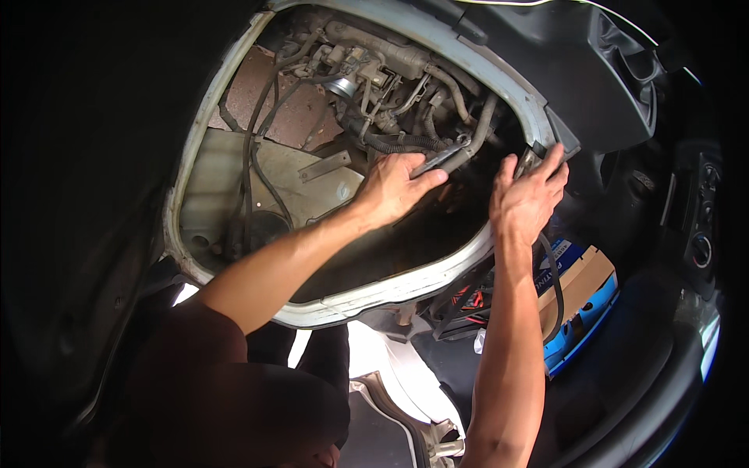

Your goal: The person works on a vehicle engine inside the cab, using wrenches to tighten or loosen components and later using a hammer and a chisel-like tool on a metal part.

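My left hand (390,187) reaches over the opening of an engine bay, its thumb and fingers closed round a slim grey metal wrench (441,158). The rounded head of the wrench points up and right, close by a grey hose (485,121). My right hand (524,196) lies at the right side of the opening, fingers apart over the pale metal rim (534,125). A small metal piece at the rim shows between its thumb and fingers; whether they press on it I cannot tell. Engine parts (374,74) fill the far side of the bay.
Several dark cables (256,156) hang down the bay's left side, over a beige panel (304,183). Right of my right forearm stands a blue and tan cardboard box (581,288). Black interior trim (577,70) and a dashboard control panel (702,210) border the right.
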`<state>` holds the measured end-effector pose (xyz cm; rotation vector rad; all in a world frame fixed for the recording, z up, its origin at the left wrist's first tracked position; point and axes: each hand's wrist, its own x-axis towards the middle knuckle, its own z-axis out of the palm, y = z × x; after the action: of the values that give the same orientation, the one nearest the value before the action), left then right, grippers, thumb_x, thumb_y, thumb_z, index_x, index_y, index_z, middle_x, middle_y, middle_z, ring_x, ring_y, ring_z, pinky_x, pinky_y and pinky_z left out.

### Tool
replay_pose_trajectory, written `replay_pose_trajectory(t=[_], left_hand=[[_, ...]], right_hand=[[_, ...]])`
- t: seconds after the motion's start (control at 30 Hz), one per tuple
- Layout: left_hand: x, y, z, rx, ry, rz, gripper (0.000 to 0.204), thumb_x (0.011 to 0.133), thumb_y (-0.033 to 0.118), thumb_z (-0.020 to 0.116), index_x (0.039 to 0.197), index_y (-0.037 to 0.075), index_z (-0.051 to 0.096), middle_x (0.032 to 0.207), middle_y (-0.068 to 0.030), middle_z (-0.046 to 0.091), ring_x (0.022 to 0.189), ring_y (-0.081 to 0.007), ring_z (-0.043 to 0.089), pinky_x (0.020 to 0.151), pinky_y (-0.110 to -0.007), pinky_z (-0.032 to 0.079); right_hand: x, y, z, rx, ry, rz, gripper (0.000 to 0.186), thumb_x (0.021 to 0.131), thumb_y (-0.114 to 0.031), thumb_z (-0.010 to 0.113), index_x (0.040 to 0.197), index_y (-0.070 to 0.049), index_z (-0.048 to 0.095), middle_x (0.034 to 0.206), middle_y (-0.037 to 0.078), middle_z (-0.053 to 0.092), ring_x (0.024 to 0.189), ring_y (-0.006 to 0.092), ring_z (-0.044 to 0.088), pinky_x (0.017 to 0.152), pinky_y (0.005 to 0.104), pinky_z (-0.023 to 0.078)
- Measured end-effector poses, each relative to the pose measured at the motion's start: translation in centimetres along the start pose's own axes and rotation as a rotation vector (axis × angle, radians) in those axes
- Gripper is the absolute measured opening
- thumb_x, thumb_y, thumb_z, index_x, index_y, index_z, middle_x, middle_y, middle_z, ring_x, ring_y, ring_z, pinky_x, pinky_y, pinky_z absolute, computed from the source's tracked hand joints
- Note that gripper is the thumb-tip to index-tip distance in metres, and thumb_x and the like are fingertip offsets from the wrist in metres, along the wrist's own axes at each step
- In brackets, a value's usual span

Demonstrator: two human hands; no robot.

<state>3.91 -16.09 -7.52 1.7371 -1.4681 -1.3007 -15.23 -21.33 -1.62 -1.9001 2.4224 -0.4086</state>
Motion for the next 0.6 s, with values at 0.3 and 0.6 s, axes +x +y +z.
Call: replay_pose_trajectory(t=[0.3, 0.6], left_hand=[[0.8, 6.3, -1.2, -0.478, -0.310, 0.062, 0.036, 0.104, 0.046, 0.069, 0.100, 0.010, 0.073, 0.070, 0.0105, 0.051, 0.059, -0.0009, 0.043, 0.050, -0.023, 0.031], [2.0, 6.6, -1.4, -0.683, -0.544, -0.077, 0.026, 0.111, 0.037, 0.060, 0.105, 0.012, 0.066, 0.070, 0.0105, 0.039, 0.055, -0.0011, 0.035, 0.048, -0.019, 0.031]], right_hand=[[2.5, 2.9, -1.9, -0.008, -0.154, -0.630, 0.054, 0.078, -0.023, 0.084, 0.130, -0.017, 0.071, 0.153, 0.013, 0.049, 0.152, 0.0426, 0.036, 0.121, 0.0701, 0.029], [2.8, 2.7, -1.5, 0.183, -0.080, -0.736, 0.060, 0.072, -0.011, 0.084, 0.127, -0.017, 0.063, 0.138, 0.012, 0.060, 0.139, 0.0369, 0.053, 0.115, 0.0685, 0.039]])
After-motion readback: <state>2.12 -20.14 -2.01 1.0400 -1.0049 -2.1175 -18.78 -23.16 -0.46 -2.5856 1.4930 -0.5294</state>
